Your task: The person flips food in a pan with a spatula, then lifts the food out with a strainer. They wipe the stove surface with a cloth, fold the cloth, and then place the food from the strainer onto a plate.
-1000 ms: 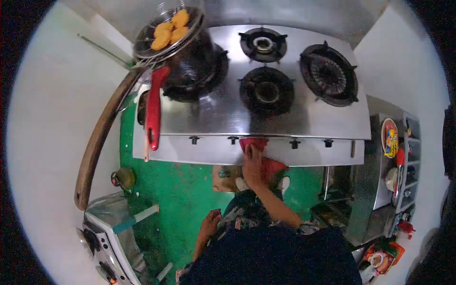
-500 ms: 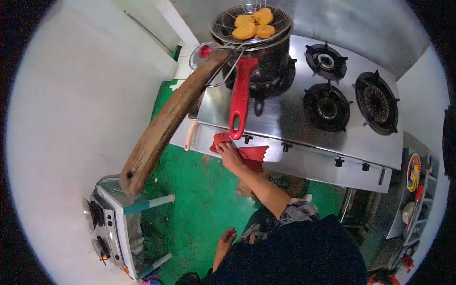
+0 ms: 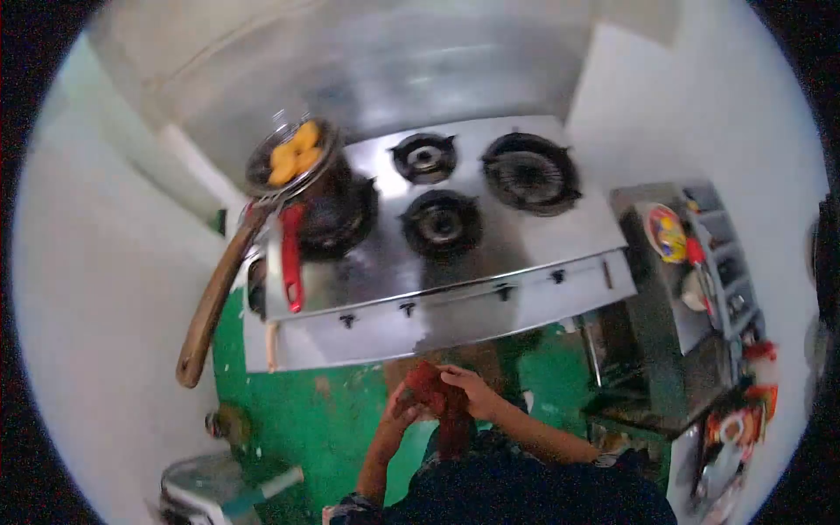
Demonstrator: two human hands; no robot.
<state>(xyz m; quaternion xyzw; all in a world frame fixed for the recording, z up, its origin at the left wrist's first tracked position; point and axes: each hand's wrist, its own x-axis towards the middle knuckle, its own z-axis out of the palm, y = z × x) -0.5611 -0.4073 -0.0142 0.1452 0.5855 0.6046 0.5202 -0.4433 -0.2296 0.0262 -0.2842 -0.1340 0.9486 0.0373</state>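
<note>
Red cloth (image 3: 435, 395), bunched between fingers (image 3: 452, 374) of left hand (image 3: 398, 418), right hand (image 3: 477, 394)

Forearms bent inward, the left hand (image 3: 395, 411) and right hand (image 3: 472, 391) meet, each grip closed.

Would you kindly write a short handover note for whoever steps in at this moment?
Left hand: grips the cloth.
Right hand: grips it too, before the body, clear of the stove.
Basket of fried pieces sits on the pot, left burner.
Done: stove top looks clean, though blurred.
Left: cloth not put down, pieces not taken out.
</note>
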